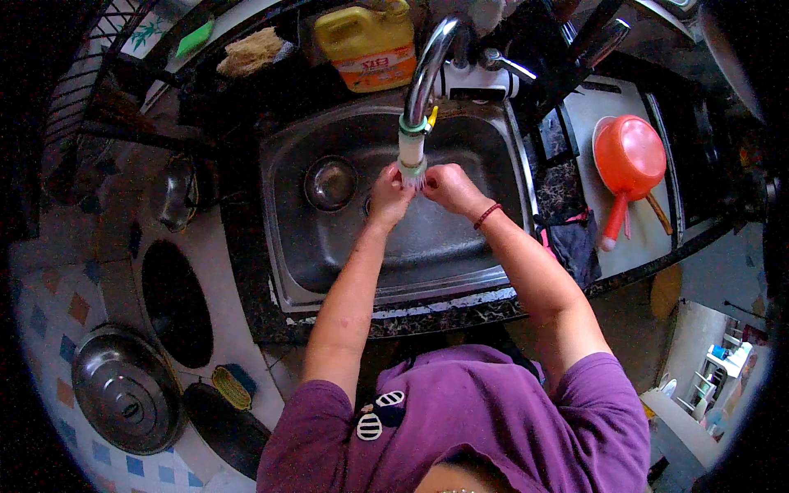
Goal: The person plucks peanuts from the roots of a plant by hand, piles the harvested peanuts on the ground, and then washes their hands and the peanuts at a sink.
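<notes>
Both my hands are under the curved chrome faucet (423, 74), whose pale green and white spout end (412, 152) lets water run between them. My left hand (391, 197) is just left of the stream, its fingers curled in toward the spout. Opposite it, my right hand (452, 189) has its fingers bent and pinched together near the water; a dark red bracelet (487, 216) circles that wrist. Whatever the fingers hold, if anything, is too small or hidden to make out. Below them lies the stainless steel sink (436, 251), with a round metal strainer (331, 182) at its left.
A yellow jug (366, 45) stands behind the sink. Right of it, an orange-red ladle-like basin with a handle (639, 156) rests on a white board (604, 103), and a dark cloth (571, 246) hangs over the counter edge. A large pan lid (127, 390) lies at lower left.
</notes>
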`<action>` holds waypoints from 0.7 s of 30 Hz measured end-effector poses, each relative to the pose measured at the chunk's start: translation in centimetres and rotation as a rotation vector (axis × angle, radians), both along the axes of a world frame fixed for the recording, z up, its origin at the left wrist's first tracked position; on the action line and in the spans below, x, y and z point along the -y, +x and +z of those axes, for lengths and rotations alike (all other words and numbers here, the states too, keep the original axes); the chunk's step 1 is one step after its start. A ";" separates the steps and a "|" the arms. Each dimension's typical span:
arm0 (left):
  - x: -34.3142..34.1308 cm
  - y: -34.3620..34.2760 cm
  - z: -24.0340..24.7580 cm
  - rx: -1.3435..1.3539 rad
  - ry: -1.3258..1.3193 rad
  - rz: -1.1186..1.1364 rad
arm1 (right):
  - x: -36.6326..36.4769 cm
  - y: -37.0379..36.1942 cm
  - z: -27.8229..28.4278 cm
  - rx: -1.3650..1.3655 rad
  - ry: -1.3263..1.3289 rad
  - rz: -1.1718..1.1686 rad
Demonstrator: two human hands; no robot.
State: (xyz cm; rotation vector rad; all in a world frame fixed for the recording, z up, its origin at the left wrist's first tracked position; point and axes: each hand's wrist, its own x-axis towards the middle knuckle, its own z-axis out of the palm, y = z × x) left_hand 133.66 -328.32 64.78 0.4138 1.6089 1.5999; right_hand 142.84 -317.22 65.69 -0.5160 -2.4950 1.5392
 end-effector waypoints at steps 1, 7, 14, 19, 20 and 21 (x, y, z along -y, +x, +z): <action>0.1 -0.3 -1.1 -0.233 -0.001 -0.015 | 0.0 -0.4 0.1 0.030 0.221 0.036; -0.2 -0.4 1.7 -0.015 0.127 0.040 | 0.0 -0.6 -1.5 0.031 -0.274 -0.077; 0.1 0.0 0.4 0.083 0.215 0.195 | 2.1 -0.8 -2.2 -0.107 -1.363 -0.323; 0.8 -0.1 -0.2 0.361 0.166 0.067 | 2.1 0.0 -1.8 -0.163 -0.959 -0.368; 1.1 -0.3 0.0 0.467 0.107 0.014 | 2.0 0.1 -1.7 -0.206 -0.657 -0.366; 1.3 -0.6 -0.1 0.467 0.107 0.015 | 1.8 0.5 -1.4 -0.203 -0.393 -0.322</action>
